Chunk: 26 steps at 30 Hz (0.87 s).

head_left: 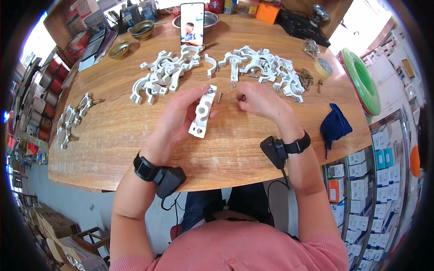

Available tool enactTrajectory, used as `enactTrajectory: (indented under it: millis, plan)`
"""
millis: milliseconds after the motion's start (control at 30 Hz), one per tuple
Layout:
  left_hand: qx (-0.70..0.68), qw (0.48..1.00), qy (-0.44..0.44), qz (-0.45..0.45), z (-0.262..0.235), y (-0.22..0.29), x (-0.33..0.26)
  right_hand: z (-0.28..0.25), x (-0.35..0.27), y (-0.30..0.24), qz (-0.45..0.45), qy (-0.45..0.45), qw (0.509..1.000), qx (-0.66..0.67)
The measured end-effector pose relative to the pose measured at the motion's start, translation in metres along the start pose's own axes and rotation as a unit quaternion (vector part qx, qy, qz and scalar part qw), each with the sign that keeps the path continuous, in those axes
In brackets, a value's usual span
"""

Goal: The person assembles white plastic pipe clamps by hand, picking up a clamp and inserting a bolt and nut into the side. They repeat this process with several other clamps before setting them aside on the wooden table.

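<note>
Landmark: the white pipe clamp stood near the table's middle.
Left hand: your left hand kept a narrow grip around that clamp.
Right hand: your right hand, just right of the clamp, was curled tight; I couldn't tell what it pinched.
Screw: one loose screw lay between them.
Done: a few fitted clamps sat far left of the clamp.
Left: two heaps of bare halves waited beyond it, so most work seemed undone.

A single head-worn fisheye camera looks steeply down from close above the table's near edge, facing its far edge.
</note>
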State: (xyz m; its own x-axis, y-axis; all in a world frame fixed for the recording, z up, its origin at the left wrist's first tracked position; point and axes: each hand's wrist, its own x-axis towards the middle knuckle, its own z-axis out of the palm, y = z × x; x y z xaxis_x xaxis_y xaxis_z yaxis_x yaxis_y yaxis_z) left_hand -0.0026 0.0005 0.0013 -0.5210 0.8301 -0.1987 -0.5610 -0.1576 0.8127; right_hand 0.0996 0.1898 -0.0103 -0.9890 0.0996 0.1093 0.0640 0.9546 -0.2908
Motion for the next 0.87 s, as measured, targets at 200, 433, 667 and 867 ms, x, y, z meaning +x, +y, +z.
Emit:
enactTrajectory:
  millis: [200,433,667,867]
  plan:
    - [0.046,0.999,-0.007,0.008,-0.004,0.0,0.0,-0.028,-0.003,-0.046,-0.06,0.206,0.949,0.232]
    - [0.081,0.995,-0.031,0.039,-0.004,-0.006,0.003,-0.022,-0.006,-0.059,-0.2,0.244,0.93,0.187]
    - [0.077,0.996,-0.025,0.037,-0.003,-0.007,0.003,-0.019,-0.004,-0.057,-0.219,0.255,0.925,0.179]
    - [0.084,0.995,-0.035,0.038,-0.005,-0.008,0.004,-0.02,-0.005,-0.059,-0.195,0.238,0.931,0.197]
